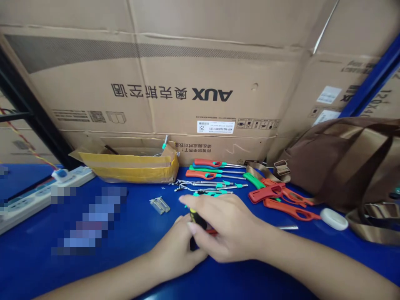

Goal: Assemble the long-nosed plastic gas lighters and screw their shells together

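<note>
My right hand (pixel 228 225) is closed around a short black and yellow handle (pixel 197 217), which looks like a screwdriver's; its tip is hidden. Just below and left, my left hand (pixel 175 246) curls its fingers around a red piece (pixel 213 232), seemingly a long-nosed lighter, mostly covered by my hands. A metal tube end (pixel 288 227) shows beyond my right forearm, in line with that red piece. Behind my hands lie metal lighter tubes with green fittings and white wires (pixel 215 184). Small clear fuel tanks (pixel 160 205) rest to their left.
Red and green lighter shells (pixel 265 193) lie at right, beside a white oval case (pixel 333 219) and a brown bag (pixel 346 162). Assembled-looking lighters (pixel 206 174) are at the back. A yellow-taped box (pixel 131 168) and power strip (pixel 40 199) stand left. Cardboard (pixel 168 62) walls the back.
</note>
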A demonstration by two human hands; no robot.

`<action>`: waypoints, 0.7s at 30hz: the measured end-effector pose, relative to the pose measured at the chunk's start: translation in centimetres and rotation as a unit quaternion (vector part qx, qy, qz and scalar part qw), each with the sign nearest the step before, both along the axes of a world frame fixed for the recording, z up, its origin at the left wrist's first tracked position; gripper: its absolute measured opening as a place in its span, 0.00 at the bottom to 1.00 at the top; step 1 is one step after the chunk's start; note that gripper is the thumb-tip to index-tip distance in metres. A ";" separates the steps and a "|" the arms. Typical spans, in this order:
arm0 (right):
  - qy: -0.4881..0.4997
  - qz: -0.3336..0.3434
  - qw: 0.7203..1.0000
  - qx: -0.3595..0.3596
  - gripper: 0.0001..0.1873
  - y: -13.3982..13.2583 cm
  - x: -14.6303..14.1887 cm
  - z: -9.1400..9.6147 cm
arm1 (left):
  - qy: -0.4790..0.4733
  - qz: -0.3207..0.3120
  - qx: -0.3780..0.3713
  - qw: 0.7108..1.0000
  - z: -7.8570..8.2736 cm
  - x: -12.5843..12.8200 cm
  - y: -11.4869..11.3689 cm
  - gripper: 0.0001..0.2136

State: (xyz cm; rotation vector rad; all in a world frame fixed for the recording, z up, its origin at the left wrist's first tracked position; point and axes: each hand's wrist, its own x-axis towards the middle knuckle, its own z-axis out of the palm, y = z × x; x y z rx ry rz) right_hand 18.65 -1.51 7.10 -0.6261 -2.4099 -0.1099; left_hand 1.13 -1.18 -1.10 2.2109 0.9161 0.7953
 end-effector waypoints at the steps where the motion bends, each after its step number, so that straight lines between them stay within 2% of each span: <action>1: 0.008 0.000 1.000 -0.025 0.20 -0.1 0.3 0.2 | 0.004 -0.002 -0.008 1.000 -0.1 -0.1 -0.1 0.11; 4: 0.000 0.000 0.999 -0.052 0.21 0.0 1.0 0.4 | 0.020 -0.007 -0.018 1.000 -0.2 -0.5 -0.3 0.11; 10: 0.054 0.013 0.998 0.024 0.09 1.5 1.4 -0.8 | 0.035 0.001 -0.002 0.999 -0.7 -0.9 0.3 0.10; 12: 0.048 0.013 0.998 0.030 0.10 1.6 1.6 -0.6 | 0.029 -0.007 0.004 1.000 -0.8 -1.0 0.5 0.10; 16: -0.038 0.039 0.997 -0.056 0.21 1.0 1.9 0.4 | 0.016 -0.036 0.023 0.999 -0.6 -1.0 0.6 0.10; 18: -0.046 0.045 0.995 -0.070 0.23 0.8 2.0 0.6 | 0.009 -0.048 0.040 0.998 -0.5 -0.9 0.5 0.09; 21: -0.037 0.034 0.998 -0.026 0.11 1.1 2.0 0.2 | 0.016 -0.046 0.052 0.997 -0.5 -1.0 0.5 0.11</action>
